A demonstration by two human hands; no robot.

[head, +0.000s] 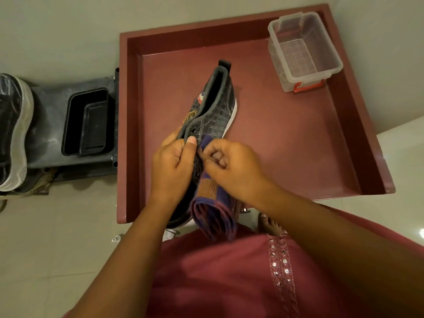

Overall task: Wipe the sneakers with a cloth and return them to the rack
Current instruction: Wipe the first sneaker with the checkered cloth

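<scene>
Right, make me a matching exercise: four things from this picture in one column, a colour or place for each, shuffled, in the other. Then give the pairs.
Things:
1. sneaker
2. cloth
3. clear tub
4. black bin

Descriptions:
A. far right corner of the red tray
B. purple and orange, gripped by the right hand
C. on the grey rack, left of the tray
D. dark grey with a white sole, held by the left hand

Pairs: 1-D, 2-B, 3-A, 4-C
</scene>
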